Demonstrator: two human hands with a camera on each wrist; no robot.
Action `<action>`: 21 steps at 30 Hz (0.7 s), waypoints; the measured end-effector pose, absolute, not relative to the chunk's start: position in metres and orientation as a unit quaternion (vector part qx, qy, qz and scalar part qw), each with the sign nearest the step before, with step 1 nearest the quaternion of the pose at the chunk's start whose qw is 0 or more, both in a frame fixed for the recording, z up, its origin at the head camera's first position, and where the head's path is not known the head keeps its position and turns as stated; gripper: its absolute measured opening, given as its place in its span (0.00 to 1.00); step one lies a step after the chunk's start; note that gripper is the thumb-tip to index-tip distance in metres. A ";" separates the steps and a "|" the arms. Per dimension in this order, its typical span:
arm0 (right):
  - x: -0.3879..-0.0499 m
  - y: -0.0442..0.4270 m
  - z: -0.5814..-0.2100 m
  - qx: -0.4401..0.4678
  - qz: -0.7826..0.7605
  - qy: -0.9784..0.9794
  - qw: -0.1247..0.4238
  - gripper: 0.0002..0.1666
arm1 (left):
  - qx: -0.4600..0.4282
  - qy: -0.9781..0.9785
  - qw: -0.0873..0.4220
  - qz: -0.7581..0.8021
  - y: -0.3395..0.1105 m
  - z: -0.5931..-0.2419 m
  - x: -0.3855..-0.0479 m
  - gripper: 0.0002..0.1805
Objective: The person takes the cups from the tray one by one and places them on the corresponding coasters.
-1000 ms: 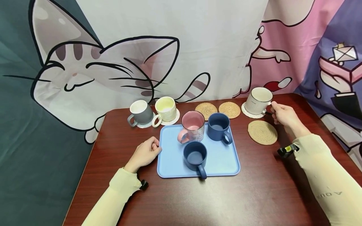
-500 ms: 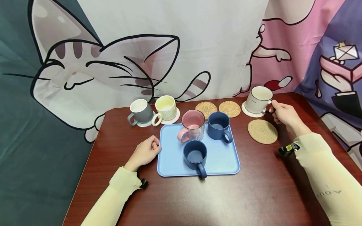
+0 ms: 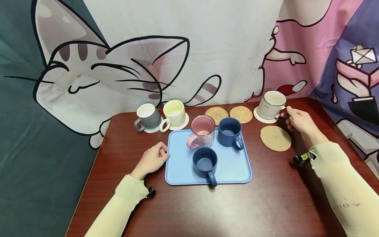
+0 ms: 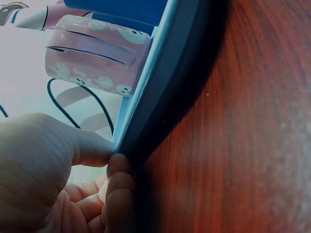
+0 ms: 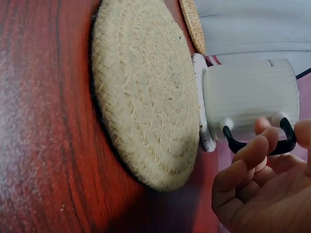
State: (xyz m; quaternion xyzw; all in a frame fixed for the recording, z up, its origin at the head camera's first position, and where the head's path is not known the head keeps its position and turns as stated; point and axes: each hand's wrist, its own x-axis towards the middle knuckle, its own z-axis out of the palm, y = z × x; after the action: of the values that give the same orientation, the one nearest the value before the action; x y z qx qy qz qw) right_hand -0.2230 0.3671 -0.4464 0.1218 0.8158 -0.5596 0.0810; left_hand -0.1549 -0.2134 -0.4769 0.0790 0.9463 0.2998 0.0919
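Note:
In the head view my right hand (image 3: 300,123) is at the back right, beside a white ribbed mug (image 3: 270,107) standing on a white coaster (image 3: 257,118). The right wrist view shows its fingers curled about the mug's black handle (image 5: 234,143). My left hand (image 3: 151,158) pinches the left rim of a light blue tray (image 3: 179,168); the left wrist view has the thumb (image 4: 95,148) on the rim and curled fingers below. On the tray stand a pink mug (image 3: 207,139) and two dark blue mugs, one behind (image 3: 227,136) and one in front (image 3: 202,169).
A grey mug (image 3: 151,120) and a pale yellow mug (image 3: 176,117) stand on white coasters at the back left. Two woven coasters, left (image 3: 216,113) and right (image 3: 241,114), lie behind the tray. A larger woven coaster (image 3: 275,138) lies before the white mug. A printed curtain (image 3: 231,39) hangs behind.

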 end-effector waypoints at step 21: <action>-0.185 0.349 -0.440 0.142 -0.567 0.809 -0.055 0.07 | 0.078 0.946 0.089 0.302 -0.213 -0.477 -0.154 0.06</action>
State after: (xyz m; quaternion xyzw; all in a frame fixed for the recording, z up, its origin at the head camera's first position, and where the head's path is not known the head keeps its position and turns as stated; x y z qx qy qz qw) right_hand -0.1848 0.3490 -0.4404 0.1424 0.8091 -0.5675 -0.0547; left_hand -0.1538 -0.2126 -0.4767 0.0784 0.9459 0.3019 0.0891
